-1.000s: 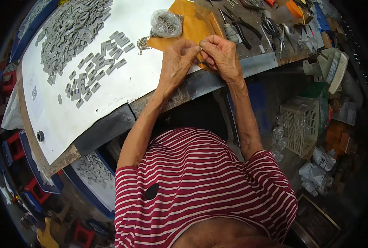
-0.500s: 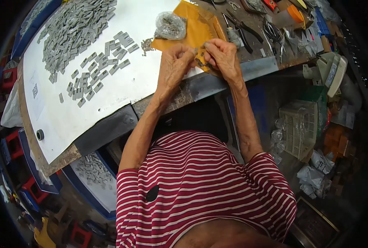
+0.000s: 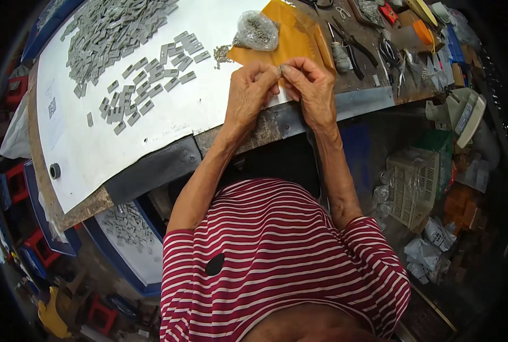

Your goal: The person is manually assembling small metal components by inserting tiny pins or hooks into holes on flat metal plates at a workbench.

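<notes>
My left hand (image 3: pixel 249 94) and my right hand (image 3: pixel 312 91) meet at the table's front edge, thumbs and fingertips pinched together. Whatever sits between the fingertips is too small to make out. Beneath and beyond them lies a yellow-orange envelope (image 3: pixel 299 35), with a clear plastic bag of small metal parts (image 3: pixel 258 31) on it. Beside the bag, a little heap of tiny metal parts (image 3: pixel 222 55) rests on the white sheet (image 3: pixel 168 117). Farther left are loose grey rectangular pieces (image 3: pixel 143 80) and a big pile of the same pieces (image 3: pixel 114 34).
Long-handled pliers (image 3: pixel 353 48) and other hand tools lie on the table at the right. A small black ring (image 3: pixel 55 170) sits at the sheet's left corner. Below the table are a blue-rimmed tray (image 3: pixel 129 239) of grey pieces and a beige plastic crate (image 3: pixel 409 185).
My hands have drawn closer, fingertips now meeting. Dark little pieces seen under my right hand before are now hidden. The view has shifted slightly.
</notes>
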### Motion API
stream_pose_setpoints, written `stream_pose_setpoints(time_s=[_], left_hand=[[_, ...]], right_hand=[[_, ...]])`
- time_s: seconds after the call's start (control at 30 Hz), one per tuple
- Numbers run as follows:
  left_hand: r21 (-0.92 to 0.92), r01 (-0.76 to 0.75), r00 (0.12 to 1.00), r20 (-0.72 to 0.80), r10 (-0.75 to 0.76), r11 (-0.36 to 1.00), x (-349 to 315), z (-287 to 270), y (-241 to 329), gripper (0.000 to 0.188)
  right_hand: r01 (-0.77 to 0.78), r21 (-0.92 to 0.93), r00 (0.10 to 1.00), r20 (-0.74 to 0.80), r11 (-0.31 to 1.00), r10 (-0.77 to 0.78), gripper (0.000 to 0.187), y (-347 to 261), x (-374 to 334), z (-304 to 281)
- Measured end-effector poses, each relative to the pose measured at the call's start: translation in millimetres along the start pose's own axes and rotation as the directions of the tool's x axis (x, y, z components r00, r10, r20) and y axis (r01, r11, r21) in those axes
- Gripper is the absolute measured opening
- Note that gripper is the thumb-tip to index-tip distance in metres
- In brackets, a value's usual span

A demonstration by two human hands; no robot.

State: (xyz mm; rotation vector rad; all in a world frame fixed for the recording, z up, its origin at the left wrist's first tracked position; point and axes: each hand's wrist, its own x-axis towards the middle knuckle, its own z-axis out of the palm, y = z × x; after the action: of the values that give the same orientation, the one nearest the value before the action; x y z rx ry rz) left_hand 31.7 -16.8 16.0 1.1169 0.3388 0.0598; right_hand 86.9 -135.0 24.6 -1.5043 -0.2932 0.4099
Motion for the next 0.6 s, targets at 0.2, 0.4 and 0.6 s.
stream_pose_setpoints(time_s=[0.2,0.4,0.6], left_hand=[[0.042,-0.039,0.999,-0.036,0.04,0.998,-4.6,1.6,0.7,0.017],[0.023,-0.093,0.991,0.097,0.09,0.995,-13.6,-9.2,-0.5,0.025],[-0.065,-0.082,0.989,0.12,0.089,0.994,-21.3,-17.8,-2.1,0.031]], right_hand=[[0.09,-0.022,0.986,-0.135,0.996,-0.093,0.012,4.3,-3.2,12.9],[0.143,-0.065,0.97,-0.19,0.988,-0.153,0.016,1.3,-4.2,10.1],[0.106,0.048,0.99,-0.098,0.993,-0.101,0.016,3.3,-4.6,1.5]])
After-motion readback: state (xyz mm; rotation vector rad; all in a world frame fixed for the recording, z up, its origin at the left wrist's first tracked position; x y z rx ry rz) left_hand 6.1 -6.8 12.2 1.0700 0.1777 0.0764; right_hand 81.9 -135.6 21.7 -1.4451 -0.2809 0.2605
